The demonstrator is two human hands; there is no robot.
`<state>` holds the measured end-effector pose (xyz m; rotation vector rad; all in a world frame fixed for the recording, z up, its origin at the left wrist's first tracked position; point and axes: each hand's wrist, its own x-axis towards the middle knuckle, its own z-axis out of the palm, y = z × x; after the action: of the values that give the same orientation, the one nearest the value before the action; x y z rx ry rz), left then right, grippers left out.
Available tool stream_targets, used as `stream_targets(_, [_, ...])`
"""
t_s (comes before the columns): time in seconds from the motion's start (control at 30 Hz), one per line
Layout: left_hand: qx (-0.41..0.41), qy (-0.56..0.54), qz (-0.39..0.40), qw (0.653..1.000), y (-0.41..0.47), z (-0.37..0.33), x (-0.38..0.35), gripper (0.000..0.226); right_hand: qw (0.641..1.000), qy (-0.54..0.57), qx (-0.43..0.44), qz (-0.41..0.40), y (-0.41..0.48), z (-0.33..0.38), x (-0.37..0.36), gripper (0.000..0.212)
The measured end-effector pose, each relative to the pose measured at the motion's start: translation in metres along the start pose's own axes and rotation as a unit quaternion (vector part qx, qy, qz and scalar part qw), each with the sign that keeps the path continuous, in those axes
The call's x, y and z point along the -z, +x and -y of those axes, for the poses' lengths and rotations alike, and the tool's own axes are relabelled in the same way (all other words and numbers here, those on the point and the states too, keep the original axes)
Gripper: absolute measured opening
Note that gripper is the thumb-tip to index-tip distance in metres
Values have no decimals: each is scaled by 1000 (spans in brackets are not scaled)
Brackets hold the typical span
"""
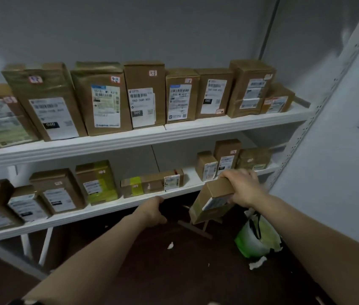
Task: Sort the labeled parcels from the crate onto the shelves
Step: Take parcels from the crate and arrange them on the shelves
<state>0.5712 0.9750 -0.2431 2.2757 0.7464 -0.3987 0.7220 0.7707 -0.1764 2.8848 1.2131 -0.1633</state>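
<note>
1. Nearest you are your bare forearms. The left forearm (99,260) runs up from the bottom left, and the right forearm (317,227) comes in from the right edge.
2. Right hand (243,188): your grip is clamped on the top end of a parcel (212,201), with the fingers curled over it.
3. The parcel is a brown box with a white label partly under your hand. It is tilted, the lower end down and to the left. It hangs in the air in front of the lower shelf (99,211), dipping below that shelf's front edge, and rests on neither shelf.
4. Left hand (152,211): it is at the front edge of the lower shelf, left of the parcel and apart from it. The back of the hand faces you and the fingertips are hidden. You cannot tell whether this grip is closed on the edge or only resting there.
5. Upper shelf (174,137): upright boxes (106,100) stand side by side along it, labels facing you.
6. On the lower shelf, left boxes (57,192) stand in a cluster. A flat box (152,183) with yellow tape lies near the middle. Well apart to its right, small boxes (227,159) stand just behind your right hand.
7. Floor (185,271): it is dark. A green-and-white bag (255,241) sits under your right forearm, with white scraps (170,245) near it.
</note>
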Motion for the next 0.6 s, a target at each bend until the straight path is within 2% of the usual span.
stream_targets(0.2, [47, 109, -35, 992, 63, 4, 13, 61, 998, -20, 60, 29, 85, -20, -16, 56])
stream_targets(0.37, [100, 175, -45, 979, 119, -5, 13, 50, 990, 18, 118, 79, 156, -38, -25, 59])
stream_targets(0.6, [126, 212, -40, 968, 190, -7, 4, 47, 979, 65, 153, 117, 215, -55, -50, 50])
